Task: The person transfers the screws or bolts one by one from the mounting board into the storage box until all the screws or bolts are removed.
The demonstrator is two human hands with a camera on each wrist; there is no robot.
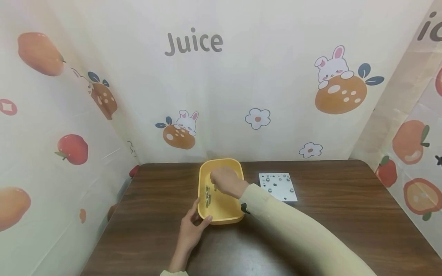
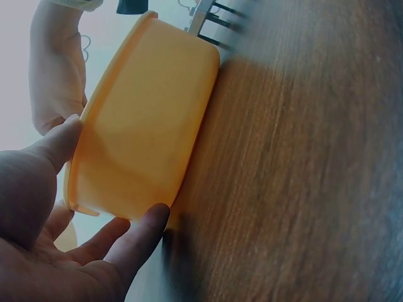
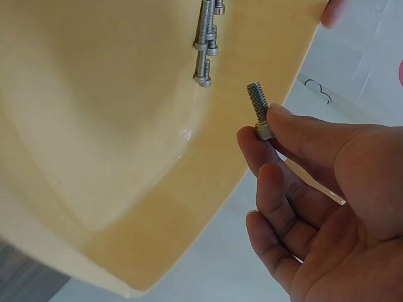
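Note:
A yellow plastic bin (image 1: pixel 221 221) stands on the table with several metal socket-head screws (image 1: pixel 208 197) lying along its left side. My left hand (image 1: pixel 192 230) grips the bin's near left corner, thumb at the front and fingers along the side, as the left wrist view also shows around the bin wall (image 2: pixel 145 113). Over the bin, my right hand (image 1: pixel 228 181) pinches one socket-head screw (image 3: pixel 259 108) by its head between thumb and index finger, threaded end pointing away. The other screws (image 3: pixel 204 44) lie in the bin beyond it.
Right of the bin is a pale square plate (image 1: pixel 280 193) with holes and several screws in it, partly behind my right sleeve (image 1: pixel 276 214). Dark prongs (image 2: pixel 217 28) extend from its underside. A printed curtain (image 1: pixel 241 84) rises behind the wooden table (image 1: pixel 155 191).

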